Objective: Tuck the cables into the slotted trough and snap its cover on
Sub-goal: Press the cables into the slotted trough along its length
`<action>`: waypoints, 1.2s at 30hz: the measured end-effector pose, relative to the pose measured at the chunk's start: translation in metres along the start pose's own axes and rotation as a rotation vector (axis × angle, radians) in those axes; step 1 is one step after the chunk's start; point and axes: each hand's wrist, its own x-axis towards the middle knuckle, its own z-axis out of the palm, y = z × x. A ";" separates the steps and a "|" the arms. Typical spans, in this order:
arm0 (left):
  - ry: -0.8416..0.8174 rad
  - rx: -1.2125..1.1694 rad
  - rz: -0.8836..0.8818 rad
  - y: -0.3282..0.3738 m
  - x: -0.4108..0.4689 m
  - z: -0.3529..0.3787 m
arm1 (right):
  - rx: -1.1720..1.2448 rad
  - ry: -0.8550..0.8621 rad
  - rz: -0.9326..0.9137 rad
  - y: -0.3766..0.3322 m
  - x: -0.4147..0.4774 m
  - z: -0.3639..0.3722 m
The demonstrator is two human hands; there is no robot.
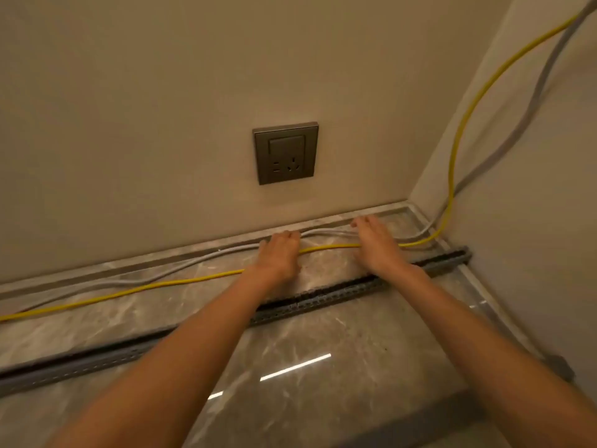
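Touching cables [193, 279] w/ L hand [278, 254], R hand [375, 242].

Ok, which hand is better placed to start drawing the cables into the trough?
Probably the right hand: it lies over the grey cables and yellow cable nearer the corner, and the slotted trough passes just under its wrist. The left hand sits farther from the trough.

free: bare floor [323, 376] nearer than slotted trough [323, 300] | beyond trough: narrow strip, crossed by yellow cable [181, 281], grey cables [193, 262] | blocked: back wall [145, 156] behind; side wall [523, 253] by trough's right end
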 end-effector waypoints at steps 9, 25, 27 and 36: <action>0.120 -0.018 -0.044 0.002 0.018 0.012 | -0.447 -0.136 -0.019 0.023 0.015 -0.009; 0.236 -0.261 0.111 0.040 0.007 -0.011 | -0.030 0.058 -0.210 0.064 -0.013 -0.060; 0.220 -0.275 0.221 0.051 0.000 -0.016 | -0.043 0.036 -0.174 0.072 -0.020 -0.076; -0.018 0.060 0.329 0.081 -0.011 0.031 | -0.535 -0.138 -0.135 0.106 -0.042 -0.063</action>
